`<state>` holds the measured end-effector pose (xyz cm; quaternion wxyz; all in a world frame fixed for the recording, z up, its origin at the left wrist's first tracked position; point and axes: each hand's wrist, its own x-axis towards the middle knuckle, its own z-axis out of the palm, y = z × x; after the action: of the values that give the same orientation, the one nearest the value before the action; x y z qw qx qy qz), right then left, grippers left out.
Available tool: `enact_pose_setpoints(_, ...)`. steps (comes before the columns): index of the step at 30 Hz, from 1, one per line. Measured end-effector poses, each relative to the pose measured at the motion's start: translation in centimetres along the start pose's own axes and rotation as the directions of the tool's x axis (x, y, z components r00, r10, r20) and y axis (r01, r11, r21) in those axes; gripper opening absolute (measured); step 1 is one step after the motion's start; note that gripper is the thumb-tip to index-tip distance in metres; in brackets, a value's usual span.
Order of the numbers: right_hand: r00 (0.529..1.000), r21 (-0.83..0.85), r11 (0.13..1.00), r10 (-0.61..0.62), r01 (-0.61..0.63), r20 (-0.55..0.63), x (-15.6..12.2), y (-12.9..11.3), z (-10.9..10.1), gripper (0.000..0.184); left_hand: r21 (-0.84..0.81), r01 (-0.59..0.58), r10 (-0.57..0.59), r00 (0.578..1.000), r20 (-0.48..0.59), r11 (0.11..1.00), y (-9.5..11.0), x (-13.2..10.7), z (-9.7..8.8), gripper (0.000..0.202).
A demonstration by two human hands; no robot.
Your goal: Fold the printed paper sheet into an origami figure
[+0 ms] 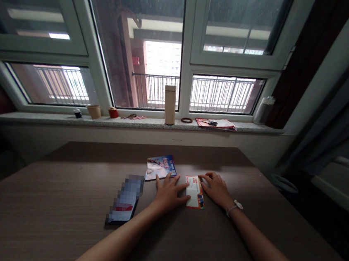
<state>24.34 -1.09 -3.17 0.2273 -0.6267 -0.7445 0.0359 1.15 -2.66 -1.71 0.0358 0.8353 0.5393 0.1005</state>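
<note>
Bare forearms [134, 228] end in hands [168, 193] [218, 189] flanking the printed card [194, 194].

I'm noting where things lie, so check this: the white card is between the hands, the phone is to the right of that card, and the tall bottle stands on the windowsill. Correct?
Not quite: the head view shows the phone to the left of the white card. The card is between the left hand and right hand, and the tall bottle stands on the windowsill.
</note>
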Motion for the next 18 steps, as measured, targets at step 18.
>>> enact_pose_setpoints(18, 0.999, 0.14, 0.989, -0.045, 0.041, 0.025, 0.1, 1.1, -0.1, 0.031, -0.005, 0.003, -0.003, 1.0, -0.005, 1.0, -0.1, 0.0, 0.1, 0.055)
